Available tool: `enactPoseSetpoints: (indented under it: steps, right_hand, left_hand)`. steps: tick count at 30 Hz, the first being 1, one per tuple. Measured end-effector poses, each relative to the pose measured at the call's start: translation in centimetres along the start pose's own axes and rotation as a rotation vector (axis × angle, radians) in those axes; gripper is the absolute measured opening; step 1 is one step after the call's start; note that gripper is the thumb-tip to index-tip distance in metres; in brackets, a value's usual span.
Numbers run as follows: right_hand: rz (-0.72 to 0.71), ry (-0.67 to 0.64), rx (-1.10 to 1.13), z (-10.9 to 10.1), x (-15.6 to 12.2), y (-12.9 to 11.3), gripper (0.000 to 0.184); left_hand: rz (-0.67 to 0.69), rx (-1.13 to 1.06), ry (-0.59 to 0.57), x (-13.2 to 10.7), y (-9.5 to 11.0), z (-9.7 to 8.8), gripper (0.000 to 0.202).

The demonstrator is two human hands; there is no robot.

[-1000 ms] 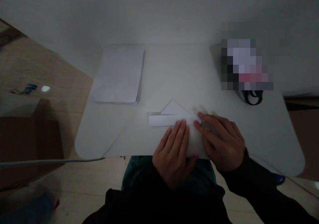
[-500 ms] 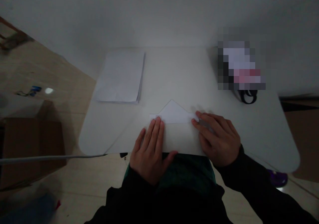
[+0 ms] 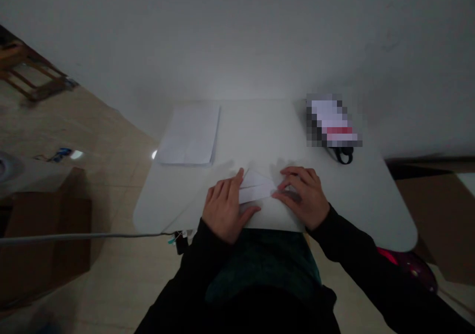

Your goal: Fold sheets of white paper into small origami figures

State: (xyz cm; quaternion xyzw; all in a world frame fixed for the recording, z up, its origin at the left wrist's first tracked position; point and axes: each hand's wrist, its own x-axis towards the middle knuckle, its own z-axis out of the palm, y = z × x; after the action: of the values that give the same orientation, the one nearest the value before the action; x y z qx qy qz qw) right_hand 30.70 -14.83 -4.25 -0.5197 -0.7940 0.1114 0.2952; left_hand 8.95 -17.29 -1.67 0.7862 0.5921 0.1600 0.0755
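Note:
A folded sheet of white paper [image 3: 256, 191], with a pointed top and a band along its lower side, lies slightly slanted near the front of the white table. Over its left end is my left hand [image 3: 224, 208], its fingers bent together along the upper side and the thumb stretched below, holding that end. At the opposite end my right hand [image 3: 305, 195] has its thumb and bent fingertips on the tip of the folded paper. The paper's left end is hidden by my left hand.
A stack of white paper [image 3: 190, 135] lies at the table's back left. At the back right is a blurred-out item with a black loop [image 3: 344, 157]. A wall borders the table [image 3: 256, 131] behind. Cardboard boxes [image 3: 70, 230] stand on the floor, and a cable [image 3: 111, 235] runs to the table's front edge.
The folded paper has turned, its right end now higher. My left hand has gone from flat pressing to bent fingers around the left end; my right hand has moved inward. The view has shifted.

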Motion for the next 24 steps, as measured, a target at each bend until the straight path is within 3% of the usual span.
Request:
enactPoseSetpoints:
  steps: [5,10,13,18,21,24]
  right_hand:
    - [0.021,-0.027,0.125,0.0,1.4,0.6,0.026]
    - [0.05,-0.043,0.264,-0.2,3.0,1.6,0.024]
    - [0.044,-0.02,0.408,-0.5,4.3,1.9,0.024]
    - [-0.075,0.193,0.47,-1.2,7.6,1.8,0.024]
    - [-0.056,0.264,0.567,-1.5,9.7,1.7,0.016]
    - [-0.039,0.332,0.69,-1.5,11.0,1.7,0.017]
  left_hand:
    - [-0.007,-0.235,-0.149,3.6,-0.1,0.6,0.068]
    - [0.112,-0.301,-0.245,5.4,-0.5,-0.8,0.015]
    - [0.175,-0.329,-0.111,6.5,-0.4,-2.6,0.009]
    - [0.358,-0.377,0.249,10.1,-0.5,-5.6,0.009]
    - [0.476,-0.424,0.335,12.8,-1.3,-6.1,0.011]
    - [0.514,-0.405,0.434,14.5,-2.6,-5.3,0.009]
